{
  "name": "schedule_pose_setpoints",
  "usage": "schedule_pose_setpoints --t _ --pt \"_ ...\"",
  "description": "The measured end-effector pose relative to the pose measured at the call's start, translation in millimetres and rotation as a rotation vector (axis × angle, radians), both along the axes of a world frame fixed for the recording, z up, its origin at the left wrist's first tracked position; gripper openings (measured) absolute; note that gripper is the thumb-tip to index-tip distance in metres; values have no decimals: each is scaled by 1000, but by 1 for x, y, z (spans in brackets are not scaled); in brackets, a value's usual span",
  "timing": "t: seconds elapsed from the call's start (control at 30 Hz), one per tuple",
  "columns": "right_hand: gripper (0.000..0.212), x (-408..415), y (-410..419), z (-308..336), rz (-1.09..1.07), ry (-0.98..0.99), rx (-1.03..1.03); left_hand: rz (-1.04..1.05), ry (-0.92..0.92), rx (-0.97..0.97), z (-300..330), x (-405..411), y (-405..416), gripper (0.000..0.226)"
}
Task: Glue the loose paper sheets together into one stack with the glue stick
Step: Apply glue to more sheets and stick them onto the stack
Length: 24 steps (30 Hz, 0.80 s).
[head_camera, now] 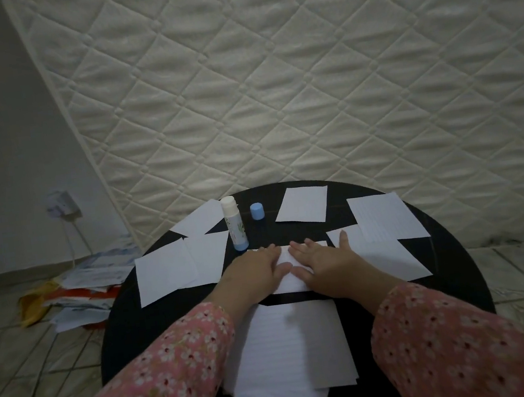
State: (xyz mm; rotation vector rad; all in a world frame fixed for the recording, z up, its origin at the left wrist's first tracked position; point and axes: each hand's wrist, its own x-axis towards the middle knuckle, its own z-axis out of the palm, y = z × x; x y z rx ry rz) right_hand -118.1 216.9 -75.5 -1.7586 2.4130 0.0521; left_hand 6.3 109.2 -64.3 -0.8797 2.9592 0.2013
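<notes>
Both hands, the left hand (259, 269) and the right hand (319, 259), lay flat side by side on a paper sheet (289, 282) on the round table (129, 340). Just beyond the left hand stood the glue stick (234, 223), its cap (257, 211) beside it. Loose sheets (167, 272) lay left, others (385, 219) right; a stack (293, 353) lay nearer, between the sleeves.

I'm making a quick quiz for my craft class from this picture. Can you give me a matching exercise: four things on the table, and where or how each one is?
Things:
1. glue stick
2. blue cap
3. centre sheet
4. near pile of sheets

Places or states:
A. pressed flat under the left hand and the right hand
B. standing uncapped, left of centre
C. between the sleeves, at the table's near edge
D. standing alone, right of the glue stick

Pairs: 1-B, 2-D, 3-A, 4-C
</notes>
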Motion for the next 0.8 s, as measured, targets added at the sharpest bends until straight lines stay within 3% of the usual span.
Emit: schedule_pose_setpoints --t 0.2,0.43,0.63,0.8 --pt "60 -2 0 -3 -34 43 5 90 -68 -69 5 10 -4 60" --pt "79 -8 3 -2 -140 65 31 115 -32 3 6 14 -5 62" --pt "73 2 7 -5 -63 106 -54 23 -30 42 12 24 -3 74" --pt "74 2 10 -2 -68 64 36 4 -44 112 9 25 5 87"
